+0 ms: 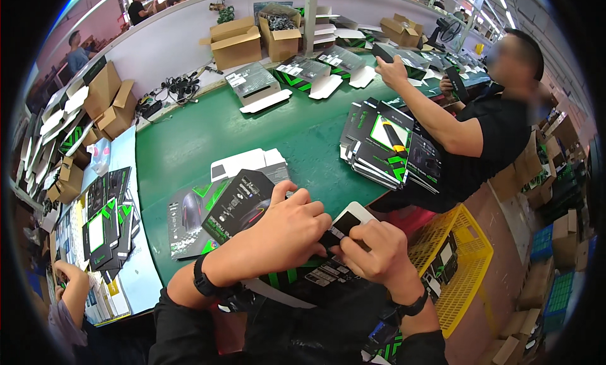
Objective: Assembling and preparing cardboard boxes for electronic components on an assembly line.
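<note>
Over the table's near edge, my left hand point(284, 223) and my right hand point(375, 248) are close together, fingers curled onto a black cardboard box point(322, 276) with green stripes. Its white-edged end flap point(353, 215) sticks up beside my right fingers. My fingers cover part of the box, so its inside is hidden. Just beyond my left hand, a printed black box point(237, 204) showing a computer mouse leans over another such box point(189, 217) on the green table point(180, 141). Behind them lies a white open flap point(249, 160).
To the right stand a stack of flat printed boxes point(379, 144) with a yellow-black knife on top, a yellow basket point(470, 264) and a co-worker point(499, 112). Open boxes point(252, 84) line the far side; flat cartons point(108, 223) lie left, near another person's hand point(72, 280).
</note>
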The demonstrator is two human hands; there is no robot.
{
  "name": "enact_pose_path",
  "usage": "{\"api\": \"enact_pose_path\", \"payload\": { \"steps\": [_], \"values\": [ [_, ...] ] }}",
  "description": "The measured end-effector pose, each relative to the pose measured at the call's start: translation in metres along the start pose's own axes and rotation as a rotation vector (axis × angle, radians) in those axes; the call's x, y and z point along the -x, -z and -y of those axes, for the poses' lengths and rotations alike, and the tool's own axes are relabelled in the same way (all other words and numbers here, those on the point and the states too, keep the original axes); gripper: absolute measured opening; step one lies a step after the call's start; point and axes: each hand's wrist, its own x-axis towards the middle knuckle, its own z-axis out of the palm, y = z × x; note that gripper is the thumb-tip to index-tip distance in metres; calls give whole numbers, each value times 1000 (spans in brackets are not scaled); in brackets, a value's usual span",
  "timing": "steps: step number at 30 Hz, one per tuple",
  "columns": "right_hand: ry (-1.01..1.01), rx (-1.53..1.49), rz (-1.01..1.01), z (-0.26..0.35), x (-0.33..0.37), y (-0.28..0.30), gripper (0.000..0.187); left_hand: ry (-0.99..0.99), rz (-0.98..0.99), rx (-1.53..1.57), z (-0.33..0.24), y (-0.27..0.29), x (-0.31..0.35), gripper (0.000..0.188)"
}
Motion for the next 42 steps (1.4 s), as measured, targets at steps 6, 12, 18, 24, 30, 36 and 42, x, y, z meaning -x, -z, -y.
{"api": "enact_pose_path", "payload": {
  "steps": [6,12,18,24,30,36,42],
  "values": [
    [-29,85,-125,-8,-7,5,24,-12,33,-12,-2,-2,-7,34],
    [-38,67,-95,-7,-5,11,28,-63,82,47,-3,2,-10,34],
    [-52,54,-81,-3,6,10,28,-84,159,188,0,-6,-14,33],
    [17,121,-35,7,9,19,23,-111,173,165,-2,0,-12,30],
    [-27,162,-153,22,16,44,27,-20,186,304,-3,-5,-7,27],
    [-226,189,-237,14,20,58,29,31,50,56,-33,-11,-9,25],
    [-643,260,-512,0,53,78,22,255,-91,289,-5,-13,-15,26]
  ]
}}
